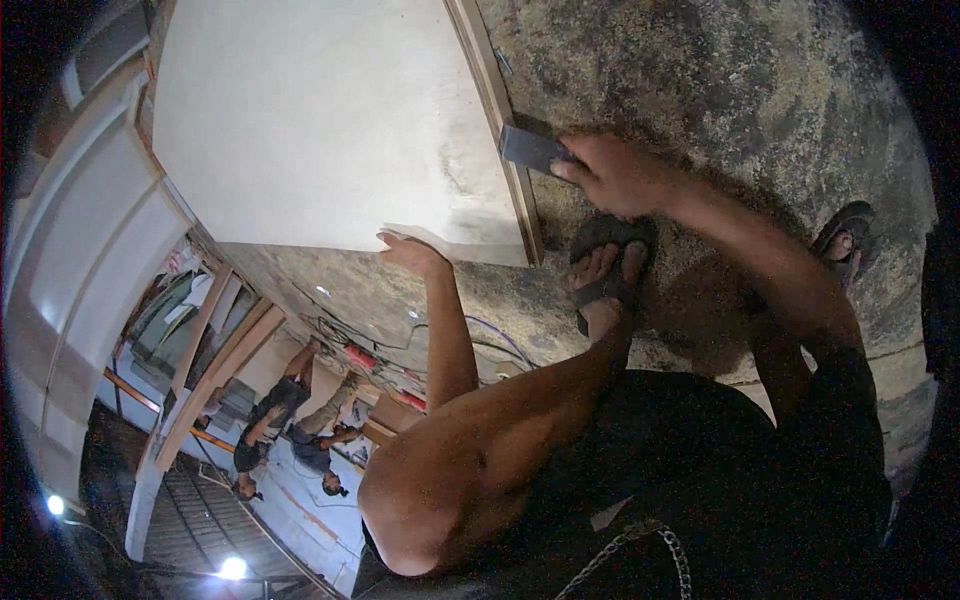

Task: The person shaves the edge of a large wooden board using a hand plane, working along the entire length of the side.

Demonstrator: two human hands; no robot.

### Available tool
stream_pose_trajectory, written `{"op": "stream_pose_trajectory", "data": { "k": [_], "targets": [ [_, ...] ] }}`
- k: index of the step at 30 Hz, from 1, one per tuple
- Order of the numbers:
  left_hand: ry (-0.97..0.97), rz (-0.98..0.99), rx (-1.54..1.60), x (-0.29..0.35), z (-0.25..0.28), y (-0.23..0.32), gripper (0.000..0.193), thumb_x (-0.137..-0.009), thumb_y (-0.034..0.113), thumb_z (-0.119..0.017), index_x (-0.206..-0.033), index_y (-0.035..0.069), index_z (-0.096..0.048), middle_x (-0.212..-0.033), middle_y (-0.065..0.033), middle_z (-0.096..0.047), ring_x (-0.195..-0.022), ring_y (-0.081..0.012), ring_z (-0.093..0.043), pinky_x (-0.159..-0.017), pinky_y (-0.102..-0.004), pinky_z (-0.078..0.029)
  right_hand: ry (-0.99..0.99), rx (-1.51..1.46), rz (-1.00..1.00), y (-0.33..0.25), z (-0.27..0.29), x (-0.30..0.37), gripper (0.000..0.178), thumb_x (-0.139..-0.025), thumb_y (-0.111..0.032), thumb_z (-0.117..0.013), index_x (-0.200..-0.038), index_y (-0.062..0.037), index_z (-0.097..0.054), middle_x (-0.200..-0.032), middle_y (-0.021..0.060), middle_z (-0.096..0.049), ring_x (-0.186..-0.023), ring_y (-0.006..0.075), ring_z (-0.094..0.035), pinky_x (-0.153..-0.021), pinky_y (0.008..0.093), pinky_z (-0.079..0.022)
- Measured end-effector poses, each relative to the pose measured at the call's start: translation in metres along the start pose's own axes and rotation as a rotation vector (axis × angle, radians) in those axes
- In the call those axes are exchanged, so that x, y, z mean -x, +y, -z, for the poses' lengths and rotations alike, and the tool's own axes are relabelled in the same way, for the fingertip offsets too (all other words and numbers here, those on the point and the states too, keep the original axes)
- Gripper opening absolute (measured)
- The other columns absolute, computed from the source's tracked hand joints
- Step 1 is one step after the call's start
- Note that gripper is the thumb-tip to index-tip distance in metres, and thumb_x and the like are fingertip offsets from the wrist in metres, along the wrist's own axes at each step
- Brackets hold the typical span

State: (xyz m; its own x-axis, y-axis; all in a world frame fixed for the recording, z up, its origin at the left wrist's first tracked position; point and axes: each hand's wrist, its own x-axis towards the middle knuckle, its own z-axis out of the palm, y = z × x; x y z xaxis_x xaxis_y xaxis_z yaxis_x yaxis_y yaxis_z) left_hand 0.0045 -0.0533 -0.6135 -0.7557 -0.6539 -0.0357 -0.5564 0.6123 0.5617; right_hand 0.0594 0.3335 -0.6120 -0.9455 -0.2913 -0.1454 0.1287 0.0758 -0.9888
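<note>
A large white panel (330, 120) lies before me, with a wooden strip (490, 95) along its right edge. My right hand (620, 175) is closed round a dark grey rectangular block (537, 150), whose far end touches that strip. At the panel's near edge rests my left hand (415, 254), its fingers stretched out to the left and not wrapped round anything I can see. A shadow falls on the panel beside it. My sandalled foot (605, 270) stands on the floor just below the block.
The floor (700, 80) is rough and stained. My other foot (845, 235) stands at the right. Cables (500, 335) and red-handled things (360, 357) lie left of my knee. Wooden boards (220, 375) lean farther left; two people (270, 420) are beyond them.
</note>
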Motion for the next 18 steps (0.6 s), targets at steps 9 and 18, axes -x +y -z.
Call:
{"op": "stream_pose_trajectory", "data": {
  "k": [9, 18],
  "targets": [
    [-0.630, -1.672, -0.333, 0.085, -0.049, 0.243, 0.032, -0.086, 0.024, -0.055, -0.115, 0.013, -0.061, -0.120, -0.0021, -0.058, -0.121, -0.0292, -0.045, -0.106, -0.0448, -0.028, 0.011, -0.096, -0.229, -0.031, 0.002, 0.012, 0.027, -0.093, -0.018, -0.048, -0.107, 0.0054, -0.048, -0.063, 0.0232, -0.055, -0.054, 0.0346, -0.057, -0.053, 0.0465, -0.041],
    [-1.157, -2.241, -0.603, 0.062, -0.077, 0.304, 0.020, -0.083, 0.025, -0.062, -0.095, 0.010, -0.067, -0.103, -0.0028, -0.064, -0.111, -0.0184, -0.054, -0.105, -0.0365, -0.037, 0.121, -0.078, -0.239, -0.023, -0.015, 0.011, 0.024, -0.092, -0.018, -0.050, -0.101, 0.0048, -0.049, -0.066, 0.0246, -0.056, -0.062, 0.0398, -0.059, -0.054, 0.0472, -0.042]
  ]
}}
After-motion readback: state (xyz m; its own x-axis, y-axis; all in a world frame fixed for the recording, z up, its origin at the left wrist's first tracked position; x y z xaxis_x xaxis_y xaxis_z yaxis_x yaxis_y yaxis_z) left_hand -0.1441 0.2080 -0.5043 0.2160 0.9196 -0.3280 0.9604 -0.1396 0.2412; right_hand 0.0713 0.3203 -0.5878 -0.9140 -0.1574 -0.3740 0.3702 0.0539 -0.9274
